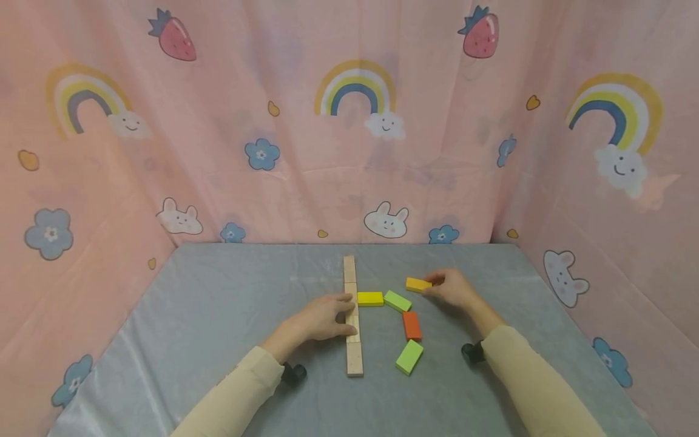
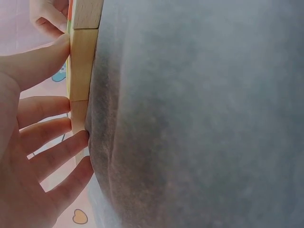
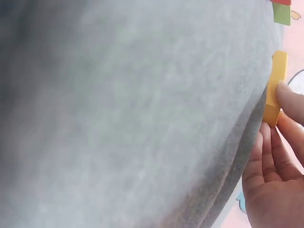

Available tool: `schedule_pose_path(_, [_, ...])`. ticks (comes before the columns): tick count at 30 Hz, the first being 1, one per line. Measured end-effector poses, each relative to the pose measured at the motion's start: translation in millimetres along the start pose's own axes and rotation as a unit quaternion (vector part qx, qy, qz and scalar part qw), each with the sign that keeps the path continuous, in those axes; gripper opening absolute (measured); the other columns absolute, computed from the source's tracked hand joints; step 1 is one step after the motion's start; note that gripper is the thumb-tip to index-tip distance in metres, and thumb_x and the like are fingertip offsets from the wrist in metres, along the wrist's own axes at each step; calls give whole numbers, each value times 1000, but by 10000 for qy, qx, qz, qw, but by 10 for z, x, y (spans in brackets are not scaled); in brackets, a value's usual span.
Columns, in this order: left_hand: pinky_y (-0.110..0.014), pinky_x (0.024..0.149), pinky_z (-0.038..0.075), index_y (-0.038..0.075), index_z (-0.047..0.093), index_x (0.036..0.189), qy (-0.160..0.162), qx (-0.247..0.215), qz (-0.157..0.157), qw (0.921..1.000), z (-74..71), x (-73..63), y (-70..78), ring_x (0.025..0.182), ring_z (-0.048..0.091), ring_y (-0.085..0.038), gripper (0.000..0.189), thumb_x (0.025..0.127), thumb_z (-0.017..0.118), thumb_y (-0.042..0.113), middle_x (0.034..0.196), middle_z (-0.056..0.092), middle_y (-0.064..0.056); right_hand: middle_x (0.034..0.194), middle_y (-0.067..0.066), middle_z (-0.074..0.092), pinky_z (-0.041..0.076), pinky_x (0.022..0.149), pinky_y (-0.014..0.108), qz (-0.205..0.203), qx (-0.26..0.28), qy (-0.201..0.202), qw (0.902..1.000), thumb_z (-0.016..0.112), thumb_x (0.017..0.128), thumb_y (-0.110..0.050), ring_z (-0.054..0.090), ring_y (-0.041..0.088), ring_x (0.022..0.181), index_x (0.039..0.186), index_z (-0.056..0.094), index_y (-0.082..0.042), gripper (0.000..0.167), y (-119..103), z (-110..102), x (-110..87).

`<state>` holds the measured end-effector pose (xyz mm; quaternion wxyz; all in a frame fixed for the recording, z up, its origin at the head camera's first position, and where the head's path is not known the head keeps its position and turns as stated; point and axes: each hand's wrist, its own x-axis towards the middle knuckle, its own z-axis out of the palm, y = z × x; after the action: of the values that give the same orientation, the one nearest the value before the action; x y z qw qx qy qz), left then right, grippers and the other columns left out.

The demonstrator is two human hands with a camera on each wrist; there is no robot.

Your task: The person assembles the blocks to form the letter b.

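A straight row of plain wooden blocks [image 1: 355, 361] runs away from me on the grey cloth. My left hand [image 1: 322, 317] rests against its left side; in the left wrist view the thumb and spread fingertips touch the wooden blocks [image 2: 83, 64]. With thumb and fingers, my right hand [image 1: 454, 287] pinches one end of an orange-yellow block [image 1: 417, 284], also seen in the right wrist view as a yellow block [image 3: 276, 85]. From the row's right side curve a yellow block [image 1: 370, 298], a green block [image 1: 397, 301], a red-orange block [image 1: 412, 326] and a second green block [image 1: 409, 357].
Grey cloth [image 1: 229, 315] covers the table. A pink patterned curtain [image 1: 349, 182] hangs along its back and both sides. Dark wrist-worn gear shows under the left sleeve [image 1: 246, 376] and the right sleeve [image 1: 530, 376].
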<state>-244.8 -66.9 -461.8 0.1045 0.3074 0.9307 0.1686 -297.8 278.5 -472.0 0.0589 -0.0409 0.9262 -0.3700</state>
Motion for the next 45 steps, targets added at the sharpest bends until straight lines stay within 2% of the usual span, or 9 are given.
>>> schedule_pose_path(4, [-44, 116, 38, 9, 56, 146, 7, -57, 24, 10000, 20, 9, 5, 144, 43, -29, 66, 93, 73, 45, 157, 44, -7, 119, 19, 66, 54, 90, 46, 63, 32, -59, 10000, 74, 92, -21, 60, 32, 103, 123, 69, 3, 39, -3, -43, -45])
schedule_pose_path(9, [-45, 116, 37, 8, 56, 146, 44, -116, 4, 9999, 33, 26, -2, 144, 42, -29, 66, 94, 73, 44, 158, 44, -7, 120, 19, 66, 55, 85, 42, -164, 38, -112, 9998, 74, 93, -21, 60, 30, 102, 123, 70, 3, 38, -19, -119, -136])
schedule_pose_path(18, [-47, 115, 38, 7, 58, 145, 84, -14, -1, 10000, 33, 3, 5, 143, 44, -31, 64, 94, 72, 44, 157, 45, -10, 111, 13, 67, 53, 77, 33, -536, 32, -114, 9985, 77, 91, -20, 57, 26, 94, 119, 72, 0, 34, -106, -178, -373])
schedule_pose_path(26, [-47, 116, 37, 10, 56, 146, 96, 61, 85, 9999, 34, -28, 12, 144, 42, -31, 61, 97, 67, 45, 158, 42, -9, 104, 8, 66, 52, 76, 32, -682, 71, -220, 9974, 78, 90, -19, 57, 25, 92, 117, 74, -4, 31, -231, -179, -543])
schedule_pose_path(31, [-47, 116, 38, 10, 58, 145, 164, 122, 198, 9996, 44, -44, 6, 142, 45, -32, 57, 99, 65, 43, 156, 45, -11, 101, 6, 67, 54, 77, 32, -1067, 31, -300, 9938, 79, 89, -18, 59, 23, 90, 112, 75, -5, 27, -308, -139, -649])
schedule_pose_path(37, [-46, 114, 40, 11, 61, 142, 177, 276, 365, 9988, 55, -121, 19, 140, 47, -31, 55, 100, 63, 47, 154, 48, -10, 99, 2, 66, 54, 78, 33, -1313, 102, -422, 9904, 80, 88, -17, 59, 21, 88, 110, 75, -7, 25, -413, -75, -774])
schedule_pose_path(45, [-46, 112, 42, 15, 60, 142, 51, 399, 397, 9984, 73, -245, 118, 140, 47, -28, 58, 97, 64, 52, 154, 49, -6, 96, 0, 64, 55, 76, 29, -1312, 268, -572, 9893, 82, 88, -20, 58, 21, 87, 110, 75, -11, 25, -512, 11, -903])
